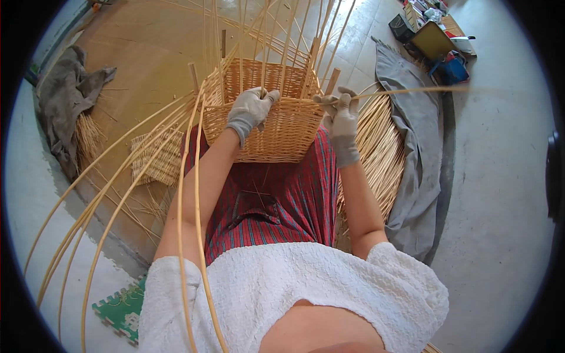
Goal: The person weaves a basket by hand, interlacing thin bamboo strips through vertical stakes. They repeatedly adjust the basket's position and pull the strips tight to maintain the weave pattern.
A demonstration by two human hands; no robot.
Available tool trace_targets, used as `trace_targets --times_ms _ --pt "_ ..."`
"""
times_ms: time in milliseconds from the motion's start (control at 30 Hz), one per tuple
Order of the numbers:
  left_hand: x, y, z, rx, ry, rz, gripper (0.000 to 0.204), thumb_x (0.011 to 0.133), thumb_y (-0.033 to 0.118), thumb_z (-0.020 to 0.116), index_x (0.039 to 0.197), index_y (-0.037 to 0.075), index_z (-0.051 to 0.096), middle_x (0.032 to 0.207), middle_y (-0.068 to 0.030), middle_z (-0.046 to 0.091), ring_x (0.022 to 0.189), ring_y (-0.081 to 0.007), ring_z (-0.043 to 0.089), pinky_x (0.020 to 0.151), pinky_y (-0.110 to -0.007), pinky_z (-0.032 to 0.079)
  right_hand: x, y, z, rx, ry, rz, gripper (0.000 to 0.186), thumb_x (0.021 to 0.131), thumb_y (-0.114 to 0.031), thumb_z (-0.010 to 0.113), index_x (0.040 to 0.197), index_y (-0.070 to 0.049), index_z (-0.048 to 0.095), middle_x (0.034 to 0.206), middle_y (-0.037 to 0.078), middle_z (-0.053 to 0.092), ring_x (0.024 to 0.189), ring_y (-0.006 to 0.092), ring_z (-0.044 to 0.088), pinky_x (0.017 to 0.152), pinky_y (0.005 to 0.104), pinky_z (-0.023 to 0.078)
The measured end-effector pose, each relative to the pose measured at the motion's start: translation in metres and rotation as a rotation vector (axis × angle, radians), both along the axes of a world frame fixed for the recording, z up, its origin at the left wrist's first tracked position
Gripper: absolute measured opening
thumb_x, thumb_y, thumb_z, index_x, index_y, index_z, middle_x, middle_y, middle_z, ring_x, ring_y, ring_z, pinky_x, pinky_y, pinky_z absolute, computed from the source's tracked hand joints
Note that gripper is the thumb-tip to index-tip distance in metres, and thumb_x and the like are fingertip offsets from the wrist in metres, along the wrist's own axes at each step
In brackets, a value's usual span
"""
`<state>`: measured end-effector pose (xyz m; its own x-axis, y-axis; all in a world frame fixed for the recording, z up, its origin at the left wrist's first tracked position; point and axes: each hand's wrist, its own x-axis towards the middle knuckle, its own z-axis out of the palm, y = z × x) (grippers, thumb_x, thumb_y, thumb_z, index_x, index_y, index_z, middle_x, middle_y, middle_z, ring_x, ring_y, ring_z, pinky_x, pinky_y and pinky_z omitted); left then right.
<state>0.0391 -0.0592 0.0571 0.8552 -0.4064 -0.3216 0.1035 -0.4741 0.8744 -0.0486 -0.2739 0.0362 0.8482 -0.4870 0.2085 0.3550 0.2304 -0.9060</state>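
Half-woven wicker basket resting on the lap, gloved left hand curling its fingers over the near rim, gloved right hand pinching closed on a long cane strand running rightward, cane bundle lying beside.

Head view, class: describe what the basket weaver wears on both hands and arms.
Left hand and right hand each wear a light grey knitted work glove covering the fingers and ending in a ribbed cuff at the wrist. Forearms are bare. Short white textured sleeves cover the shoulders.
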Motion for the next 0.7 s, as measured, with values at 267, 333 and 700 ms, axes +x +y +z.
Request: trace_targets --times_ms 267,333,700 --pt "-0.025 0.003 -0.004 -0.447 -0.82 0.106 0.027 0.109 0.025 0.051 0.128 0.005 0.054 0.108 -0.0106 0.068 0.062 -0.0148 0.067 0.059 -0.033 0.059 -0.041 -0.038 -0.006 0.185 -0.04 -0.348 0.02 0.104 -0.008 0.058 0.122 -0.01 0.05 0.097 0.011 0.075 0.091 0.0251 0.076 0.049 0.023 0.046" --pt "-0.02 -0.037 0.003 -0.216 -0.22 -0.108 0.026 0.105 0.015 0.049 0.128 0.005 0.057 0.101 -0.0155 0.071 0.085 -0.0203 0.071 0.075 -0.032 0.058 -0.043 -0.029 0.009 0.054 0.019 -0.319 0.017 0.105 -0.01 0.057 0.12 -0.01 0.051 0.099 0.011 0.075 0.093 0.0247 0.076 0.049 0.0222 0.046" --pt "0.015 -0.077 -0.013 0.127 -0.137 -0.152 0.044 0.105 0.04 0.053 0.127 0.004 0.064 0.11 -0.0165 0.068 0.099 -0.0321 0.062 0.086 -0.042 0.048 0.052 -0.035 0.061 -0.345 0.116 -0.154 0.011 0.104 -0.01 0.054 0.113 -0.006 0.058 0.101 0.013 0.067 0.085 0.0216 0.066 0.076 0.0349 0.056"
